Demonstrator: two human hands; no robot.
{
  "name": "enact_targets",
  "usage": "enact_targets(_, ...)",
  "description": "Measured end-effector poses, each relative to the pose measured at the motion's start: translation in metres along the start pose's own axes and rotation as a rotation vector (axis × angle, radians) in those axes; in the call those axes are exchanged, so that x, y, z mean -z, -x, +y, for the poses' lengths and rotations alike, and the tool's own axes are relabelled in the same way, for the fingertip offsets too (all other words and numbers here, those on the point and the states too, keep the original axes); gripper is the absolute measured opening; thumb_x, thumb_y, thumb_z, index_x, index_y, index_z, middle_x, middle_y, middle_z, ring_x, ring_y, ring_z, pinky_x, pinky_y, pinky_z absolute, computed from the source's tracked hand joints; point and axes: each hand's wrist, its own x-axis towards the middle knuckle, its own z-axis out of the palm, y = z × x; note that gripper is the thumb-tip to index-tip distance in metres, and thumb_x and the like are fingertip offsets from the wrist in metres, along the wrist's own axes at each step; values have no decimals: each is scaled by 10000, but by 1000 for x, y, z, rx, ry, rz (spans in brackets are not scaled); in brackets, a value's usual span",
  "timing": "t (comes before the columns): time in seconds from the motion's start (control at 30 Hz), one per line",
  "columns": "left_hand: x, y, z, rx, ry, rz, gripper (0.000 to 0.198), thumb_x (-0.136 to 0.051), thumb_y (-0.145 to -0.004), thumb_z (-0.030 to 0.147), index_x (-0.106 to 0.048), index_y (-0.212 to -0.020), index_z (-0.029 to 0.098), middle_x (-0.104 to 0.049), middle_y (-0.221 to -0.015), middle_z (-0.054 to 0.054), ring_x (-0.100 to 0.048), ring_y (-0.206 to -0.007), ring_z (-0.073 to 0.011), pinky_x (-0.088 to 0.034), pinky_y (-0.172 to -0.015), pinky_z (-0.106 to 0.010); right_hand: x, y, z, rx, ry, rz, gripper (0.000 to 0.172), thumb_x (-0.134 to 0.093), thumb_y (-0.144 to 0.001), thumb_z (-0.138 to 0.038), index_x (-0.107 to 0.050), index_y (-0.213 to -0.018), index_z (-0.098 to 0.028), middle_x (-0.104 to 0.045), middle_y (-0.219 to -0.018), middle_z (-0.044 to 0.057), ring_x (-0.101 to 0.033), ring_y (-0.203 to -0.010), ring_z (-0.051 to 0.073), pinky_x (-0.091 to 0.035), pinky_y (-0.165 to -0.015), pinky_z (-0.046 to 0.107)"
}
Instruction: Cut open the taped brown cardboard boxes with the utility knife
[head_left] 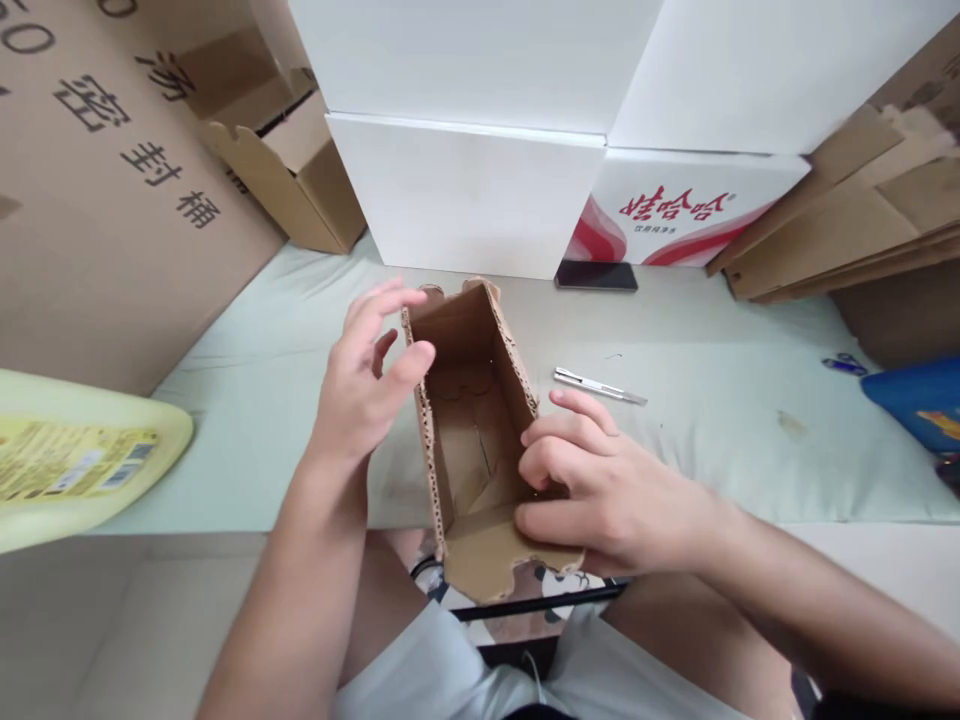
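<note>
A small open brown cardboard box stands in front of me at the edge of a pale green surface, its open top facing me. My left hand rests against the box's left wall with the thumb on the rim and the fingers spread apart. My right hand grips the box's right wall and near flap, fingers curled over the edge.
A silver utility knife lies just right of the box. A dark phone lies by stacked white boxes. Brown cartons stand left, flattened cardboard right. A yellow bottle lies left, a blue object right.
</note>
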Motion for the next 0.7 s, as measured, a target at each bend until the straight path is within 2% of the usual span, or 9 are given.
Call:
enact_targets(0.07,-3,-8,0,10,-69,-66,150,-776,-721,363,-667,-738,262,-679,-966,-72,-528,-1339,-348,-454,-1104,-438,-3,6,4,-60,-67,44,220,-638,-952,-355,-660,-761,-246,-588,-971,37,-494,-1221,227,-173,-1299,455)
enact_targets(0.1,-3,-9,-1,10,-66,-73,179,-763,-714,336,-608,-670,259,-625,-842,-60,-535,-1302,-343,-427,-1120,-442,-4,10,7,-97,-96,71,266,-637,-956,-416,-653,-750,-249,-604,-991,42,-489,-1267,243,-160,-1304,470)
enact_targets(0.17,0,-8,-6,-16,-36,-39,233,-738,-697,313,-526,-621,254,-543,-737,-40,-562,-1203,-330,-408,-1107,-443,-4,17,16,-175,-123,142,312,-645,-956,-488,-653,-747,-256,-623,-1012,54,-480,-1325,273,-169,-1300,505)
enact_targets(0.33,2,4,-13,-11,57,57,220,-723,-618,248,-503,-620,231,-670,-967,-56,-587,-1160,-317,-428,-1020,-428,-9,31,41,-311,-111,363,177,-715,-927,-450,-708,-886,-278,-624,-1040,91,-565,-1262,321,-464,-1136,554)
enact_targets(0.5,-2,9,-20,-28,95,67,326,-800,-669,317,-492,-634,213,-654,-1088,-66,-622,-1133,-302,-447,-991,-412,-19,35,47,-357,-131,412,120,-744,-913,-368,-713,-1006,-298,-599,-1174,96,-635,-1148,288,-594,-1016,526)
enact_targets(0.53,-3,10,-22,-50,89,50,335,-810,-705,343,-504,-655,214,-648,-1095,-66,-621,-1146,-296,-450,-996,-404,-22,36,47,-383,-121,441,168,-761,-897,-317,-710,-1057,-316,-589,-1206,95,-629,-1169,285,-607,-1001,512)
enact_targets(0.6,-5,13,-28,-116,93,28,326,-799,-801,448,-561,-757,230,-641,-1111,-68,-609,-1177,-282,-446,-1042,-403,-31,38,46,-434,-114,539,431,-794,-849,-214,-665,-1229,-371,-575,-1266,93,-612,-1222,282,-618,-990,494)
enact_targets(0.67,-7,16,-34,-166,133,31,378,-724,-870,618,-604,-959,271,-643,-1146,-65,-604,-1197,-268,-433,-1107,-431,-40,41,45,-429,-210,615,712,-778,-847,-175,-503,-1451,-432,-610,-1258,80,-645,-1189,263,-628,-973,492)
enact_targets(0.7,-9,18,-37,-181,152,31,451,-678,-875,693,-593,-1079,301,-651,-1160,-63,-602,-1215,-265,-424,-1136,-451,-44,42,46,-405,-289,616,795,-760,-863,-189,-405,-1528,-442,-644,-1232,71,-674,-1148,257,-631,-965,498)
